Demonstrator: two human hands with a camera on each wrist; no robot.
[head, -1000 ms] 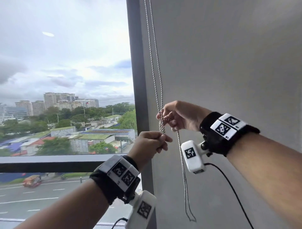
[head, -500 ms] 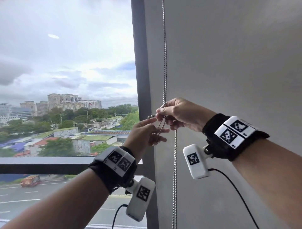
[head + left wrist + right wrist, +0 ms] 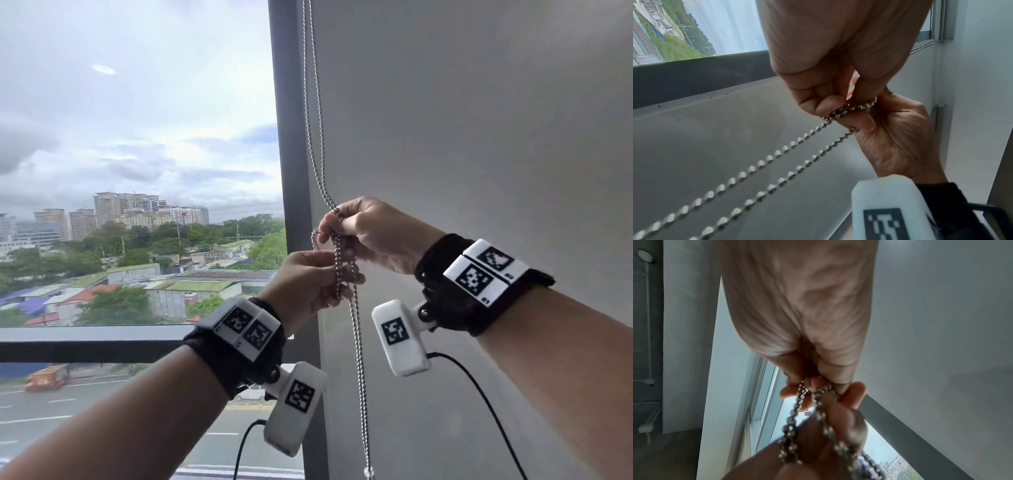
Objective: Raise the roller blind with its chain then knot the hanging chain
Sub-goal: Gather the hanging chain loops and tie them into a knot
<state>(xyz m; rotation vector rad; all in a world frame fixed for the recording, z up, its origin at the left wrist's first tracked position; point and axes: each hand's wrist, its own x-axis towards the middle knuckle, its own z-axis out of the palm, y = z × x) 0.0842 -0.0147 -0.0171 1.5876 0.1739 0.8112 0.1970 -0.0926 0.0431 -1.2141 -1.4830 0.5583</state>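
Note:
A silver bead chain (image 3: 317, 130) hangs beside the dark window frame and runs down into both hands. My right hand (image 3: 370, 233) pinches the chain up high, where a small loop (image 3: 314, 236) sticks out to the left. Just below it my left hand (image 3: 308, 284) pinches the doubled strands (image 3: 340, 270). The rest of the chain (image 3: 359, 370) hangs down to its end near the bottom edge. In the left wrist view my left hand (image 3: 840, 104) holds bunched beads (image 3: 851, 107) against the right hand (image 3: 896, 138). The right wrist view shows the chain (image 3: 795, 405) twisted between both sets of fingers.
A dark vertical window frame (image 3: 286, 164) stands just left of the chain. A plain grey wall (image 3: 479, 137) fills the right side. Through the glass (image 3: 137, 137) lie sky, buildings and a road. A black cable (image 3: 479, 394) trails from the right wrist camera.
Both hands have moved closer together on the chain. A small loop now sticks out beside my right fingers, and the left hand holds doubled strands just under it.

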